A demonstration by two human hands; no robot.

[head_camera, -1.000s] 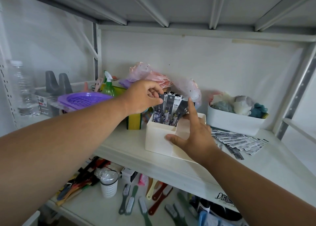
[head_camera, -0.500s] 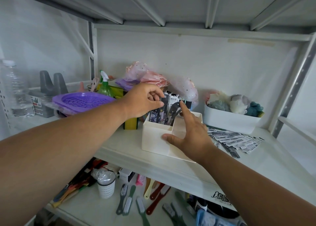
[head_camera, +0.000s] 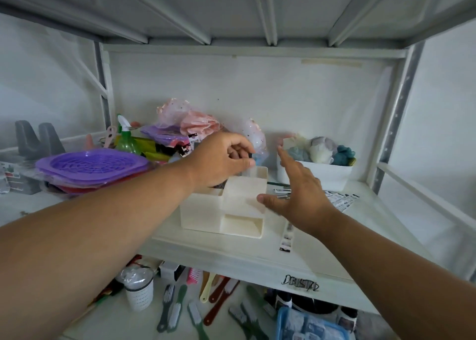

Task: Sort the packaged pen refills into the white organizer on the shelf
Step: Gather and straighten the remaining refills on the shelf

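The white organizer (head_camera: 202, 211) stands mid-shelf. My left hand (head_camera: 219, 159) hovers over its back compartment with fingers curled, gripping the pen refill packs (head_camera: 218, 185); only a dark sliver of them shows under the palm inside the compartment. My right hand (head_camera: 301, 192) is open with fingers spread, just right of the organizer, its thumb tip at the organizer's right edge. More loose refill packs (head_camera: 340, 201) lie on the shelf behind that hand. A single pack (head_camera: 286, 236) lies beside the organizer's front right corner.
A white bin (head_camera: 327, 178) of soft toys stands at back right. Purple baskets (head_camera: 92, 164), a green spray bottle (head_camera: 126, 140) and pink bags (head_camera: 190, 123) crowd the left and back. Brushes (head_camera: 175, 306) lie on the lower shelf. Another shelf hangs overhead.
My left hand lowered the refill packs into the organizer's back compartment, hiding them. My right hand let go of the organizer's front and moved right with fingers spread.
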